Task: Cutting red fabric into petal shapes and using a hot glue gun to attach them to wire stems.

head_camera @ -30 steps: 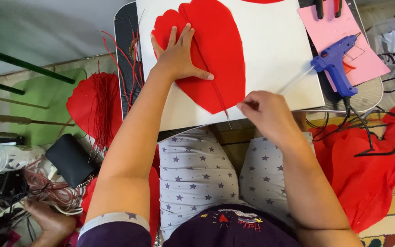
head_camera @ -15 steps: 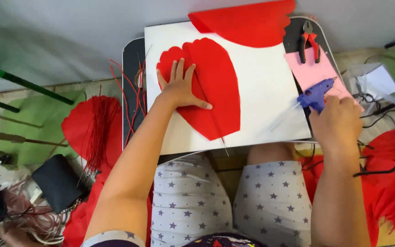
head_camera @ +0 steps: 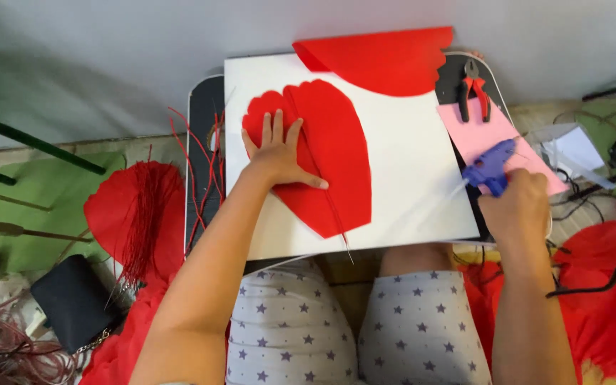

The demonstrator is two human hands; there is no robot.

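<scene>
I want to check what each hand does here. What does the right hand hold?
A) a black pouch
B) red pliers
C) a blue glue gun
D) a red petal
C: the right hand grips the blue glue gun over the pink sheet, while the pliers lie untouched and the left hand presses the red petal.

Two red petals (head_camera: 329,157), one glue gun (head_camera: 490,167)

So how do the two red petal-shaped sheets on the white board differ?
The near red petal sheet lies wholly on the white board, pinned flat by the left hand; the far red petal sheet overhangs the board's far edge, untouched. A thin stem runs along the near one; none shows on the far one. Both are red with scalloped edges. The right hand grips a blue glue gun.
</scene>
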